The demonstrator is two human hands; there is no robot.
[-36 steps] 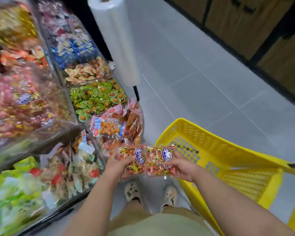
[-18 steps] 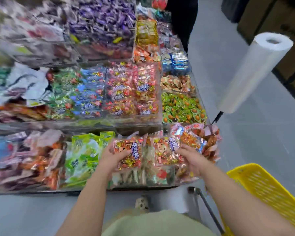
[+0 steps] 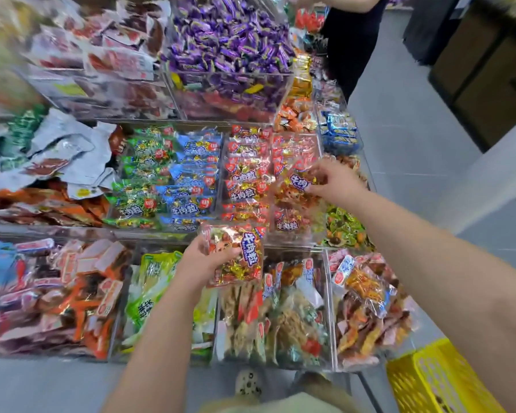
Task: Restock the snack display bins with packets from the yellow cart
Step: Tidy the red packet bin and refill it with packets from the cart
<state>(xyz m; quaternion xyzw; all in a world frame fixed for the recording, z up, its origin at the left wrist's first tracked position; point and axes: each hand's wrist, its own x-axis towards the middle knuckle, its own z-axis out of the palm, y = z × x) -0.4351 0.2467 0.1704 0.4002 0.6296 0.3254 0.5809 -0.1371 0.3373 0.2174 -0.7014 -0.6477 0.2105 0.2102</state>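
Left hand [image 3: 197,260] grips 1 red beef-snack packet [image 3: 236,257], fingers wrapped round its left edge. The packet is off the shelf, hovering at the front edge of the middle tier and over the lower-tier bins.

Right hand [image 3: 332,180] pinches a 2nd red packet [image 3: 295,187] of the same kind by its right edge between thumb and fingertips. It sits low over the right-hand red compartment [image 3: 298,237] of the clear middle-tier bin. Cannot tell if it touches the stack under it.

The compartment to the left has matching stacked red packets [image 3: 246,186], then blue packets [image 3: 192,186], then green packets [image 3: 140,174].

Yellow cart [image 3: 423,380] is at bottom right on the floor, just beside the display's right end and under the right forearm. Only 1 corner shows, and its contents are not readable.

Upper tier has a bin of purple-wrapped candies [image 3: 230,40]. A 2nd person in dark clothes [image 3: 352,34] stands at the far end of the display. A white plastic roll [image 3: 498,171] is at the right edge.
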